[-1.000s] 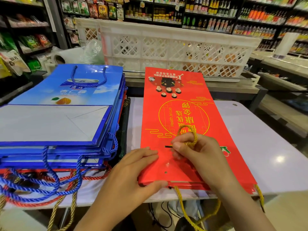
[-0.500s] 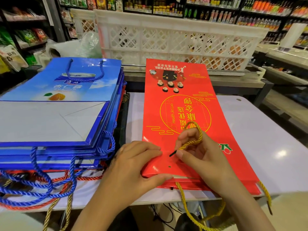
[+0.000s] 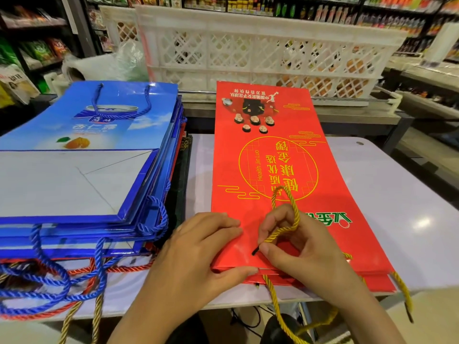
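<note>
The red bag (image 3: 270, 170), flat on the tabletop (image 3: 397, 207), is pressed by the outstretched left hand (image 3: 198, 249). For threading, the gold cord (image 3: 282, 231) is pinched in the right hand (image 3: 308, 252); its tip must next be steered into a hole.

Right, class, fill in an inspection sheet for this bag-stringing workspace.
Surface: white tabletop, glossy.
Job's things: flat red paper gift bag; gold twisted cord, black tip near the bag's edge.
Clutter: stack of flat blue paper bags with rope handles.
Hands: left hand rests flat on bag; right hand pinches cord.
Cables: thin black cables under the table.
Surroundings: white plastic lattice crate; shop shelves of bottles.
</note>
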Action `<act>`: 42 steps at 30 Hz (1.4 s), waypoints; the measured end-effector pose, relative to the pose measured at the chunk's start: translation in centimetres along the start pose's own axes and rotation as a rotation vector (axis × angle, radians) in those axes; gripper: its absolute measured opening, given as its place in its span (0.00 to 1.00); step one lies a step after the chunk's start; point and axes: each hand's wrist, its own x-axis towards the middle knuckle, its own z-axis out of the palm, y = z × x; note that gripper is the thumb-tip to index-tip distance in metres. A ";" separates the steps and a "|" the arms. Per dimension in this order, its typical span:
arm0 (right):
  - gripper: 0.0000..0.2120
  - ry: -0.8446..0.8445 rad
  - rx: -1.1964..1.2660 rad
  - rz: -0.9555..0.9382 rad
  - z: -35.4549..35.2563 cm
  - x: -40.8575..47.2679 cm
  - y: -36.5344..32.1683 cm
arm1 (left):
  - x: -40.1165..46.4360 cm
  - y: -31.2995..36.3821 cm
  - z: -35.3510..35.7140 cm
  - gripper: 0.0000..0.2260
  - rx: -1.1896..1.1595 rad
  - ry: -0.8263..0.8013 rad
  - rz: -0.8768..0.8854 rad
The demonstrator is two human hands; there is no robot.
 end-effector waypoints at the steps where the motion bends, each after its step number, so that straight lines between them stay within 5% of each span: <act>1: 0.10 -0.004 -0.016 0.006 0.0 0.0 0.1 | 0.0 0.0 0.0 0.29 0.004 -0.003 0.000; 16: 0.07 0.001 -0.203 -0.091 0.2 0.0 0.2 | -0.2 0.2 0.0 0.28 -0.010 0.006 -0.035; 26: 0.09 0.061 -0.561 -0.209 -0.6 -0.9 -0.2 | -0.1 0.5 -0.2 0.21 -0.027 0.104 0.067; 33: 0.13 0.311 -0.645 -0.207 0.4 -1.5 -0.5 | -0.1 0.4 -0.2 0.14 -0.025 0.076 0.164; 37: 0.14 0.574 -0.592 -0.297 1.8 -3.5 -0.7 | -0.1 0.5 -0.1 0.14 -0.046 0.114 0.119; 42: 0.10 0.681 -0.744 -0.381 4.8 -4.6 0.3 | 0.4 0.7 -0.3 0.12 -0.197 0.180 0.006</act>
